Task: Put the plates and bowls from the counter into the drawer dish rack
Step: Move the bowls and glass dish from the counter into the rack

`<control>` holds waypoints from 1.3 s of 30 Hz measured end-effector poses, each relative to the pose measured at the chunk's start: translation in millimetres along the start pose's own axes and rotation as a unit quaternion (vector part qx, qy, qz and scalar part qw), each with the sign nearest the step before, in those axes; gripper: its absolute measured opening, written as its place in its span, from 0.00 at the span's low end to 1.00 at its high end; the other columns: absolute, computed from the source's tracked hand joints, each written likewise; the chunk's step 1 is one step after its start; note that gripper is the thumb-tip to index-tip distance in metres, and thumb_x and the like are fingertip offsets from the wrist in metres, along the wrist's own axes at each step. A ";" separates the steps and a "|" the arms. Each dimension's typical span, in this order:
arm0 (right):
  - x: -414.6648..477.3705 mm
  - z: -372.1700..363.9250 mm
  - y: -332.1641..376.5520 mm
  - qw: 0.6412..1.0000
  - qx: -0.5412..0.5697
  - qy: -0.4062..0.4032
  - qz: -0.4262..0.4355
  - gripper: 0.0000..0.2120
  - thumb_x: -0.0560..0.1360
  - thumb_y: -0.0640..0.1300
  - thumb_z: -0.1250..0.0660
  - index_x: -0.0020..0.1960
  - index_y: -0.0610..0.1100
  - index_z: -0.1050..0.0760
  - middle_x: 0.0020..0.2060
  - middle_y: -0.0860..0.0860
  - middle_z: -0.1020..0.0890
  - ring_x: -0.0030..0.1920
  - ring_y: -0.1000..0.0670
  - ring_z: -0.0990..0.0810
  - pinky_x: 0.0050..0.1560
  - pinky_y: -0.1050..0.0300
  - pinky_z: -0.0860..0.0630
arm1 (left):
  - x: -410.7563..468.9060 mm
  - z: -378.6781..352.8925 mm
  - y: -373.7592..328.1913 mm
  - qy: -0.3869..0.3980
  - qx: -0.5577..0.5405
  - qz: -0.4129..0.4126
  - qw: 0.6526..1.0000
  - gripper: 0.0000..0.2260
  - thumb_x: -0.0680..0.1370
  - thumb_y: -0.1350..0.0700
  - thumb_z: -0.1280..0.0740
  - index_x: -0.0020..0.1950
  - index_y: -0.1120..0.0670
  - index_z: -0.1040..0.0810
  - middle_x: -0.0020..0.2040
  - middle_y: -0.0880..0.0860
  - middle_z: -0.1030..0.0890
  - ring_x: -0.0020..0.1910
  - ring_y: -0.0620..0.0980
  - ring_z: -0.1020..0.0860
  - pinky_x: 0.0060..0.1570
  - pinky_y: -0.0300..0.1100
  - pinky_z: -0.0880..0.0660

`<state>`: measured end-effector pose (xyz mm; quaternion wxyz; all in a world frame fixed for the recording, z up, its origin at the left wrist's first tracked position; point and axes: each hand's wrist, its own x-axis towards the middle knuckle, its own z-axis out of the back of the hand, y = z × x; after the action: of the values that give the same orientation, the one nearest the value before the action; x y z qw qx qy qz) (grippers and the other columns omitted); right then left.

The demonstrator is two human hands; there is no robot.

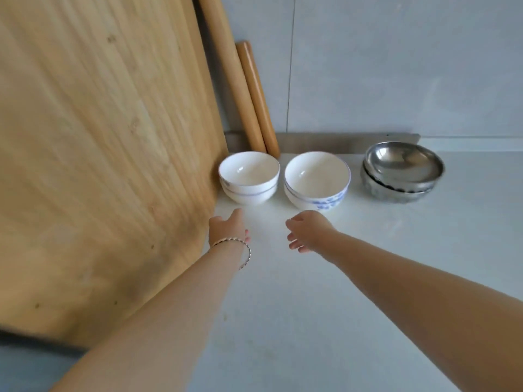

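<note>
Two stacks of white bowls stand at the back of the white counter (311, 292). The left stack (249, 176) has a thin blue rim line; the right stack (317, 179) has a blue flower pattern on its lower bowl. Further right sits a stack of shiny metal plates (402, 171). My left hand (228, 226), with a bracelet on the wrist, hovers just in front of the left stack, empty, fingers apart. My right hand (307, 229) reaches toward the right stack, also empty with fingers spread. Neither hand touches a bowl. The drawer dish rack is out of view.
A large wooden board (99, 151) leans against the wall on the left, close beside the left bowl stack. Two wooden rolling pins (249, 94) stand in the corner behind the bowls. A grey tiled wall (396, 66) backs the counter.
</note>
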<state>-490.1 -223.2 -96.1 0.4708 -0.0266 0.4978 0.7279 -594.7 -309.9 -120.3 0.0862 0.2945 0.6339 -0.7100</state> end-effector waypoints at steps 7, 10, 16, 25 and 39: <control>37.0 -6.9 16.8 0.993 0.112 0.002 -0.045 0.13 0.79 0.42 0.45 0.37 0.42 0.33 0.32 0.48 0.25 0.29 0.51 0.25 0.33 0.62 0.29 | 58.7 -34.6 -28.5 0.033 -0.054 0.029 0.998 0.30 0.70 0.44 0.31 0.68 0.55 0.32 0.62 0.53 0.27 0.52 0.59 0.22 0.54 0.52 0.22; 39.0 -3.2 12.4 0.991 0.125 -0.001 -0.054 0.08 0.80 0.43 0.45 0.44 0.41 0.31 0.32 0.49 0.24 0.29 0.52 0.25 0.33 0.62 0.28 | 69.4 -46.3 -36.0 0.046 -0.056 0.032 0.997 0.24 0.74 0.49 0.34 0.67 0.55 0.33 0.55 0.56 0.29 0.31 0.57 0.23 0.39 0.49 0.22; 24.8 10.4 -8.5 0.983 0.169 -0.002 -0.069 0.06 0.79 0.43 0.44 0.50 0.41 0.31 0.33 0.49 0.23 0.30 0.52 0.24 0.35 0.62 0.27 | 74.1 -44.4 -29.0 0.031 -0.101 0.048 0.993 0.08 0.78 0.64 0.43 0.54 0.61 0.28 0.59 0.58 0.28 0.44 0.62 0.20 0.60 0.54 0.24; -42.5 38.6 -17.3 0.973 0.228 0.011 -0.035 0.19 0.77 0.51 0.39 0.65 0.44 0.31 0.50 0.46 0.23 0.45 0.47 0.20 0.48 0.53 0.21 | -31.7 -1.1 14.9 -0.008 -0.083 -0.013 0.996 0.21 0.74 0.67 0.43 0.67 0.59 0.33 0.67 0.59 0.29 0.59 0.64 0.24 0.19 0.43 0.23; -249.7 98.2 -231.2 0.989 0.085 0.023 -0.116 0.13 0.77 0.33 0.43 0.58 0.46 0.31 0.42 0.50 0.24 0.38 0.53 0.24 0.24 0.62 0.22 | -289.9 15.3 134.2 0.292 0.290 0.049 0.910 0.24 0.76 0.67 0.43 0.68 0.47 0.36 0.42 0.49 0.23 0.38 0.55 0.19 0.43 0.52 0.18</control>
<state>-144.7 -300.0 -81.8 0.5412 -0.0604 0.5620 0.6226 -297.6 -421.5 -81.0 -0.1571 0.5320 0.3819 -0.7393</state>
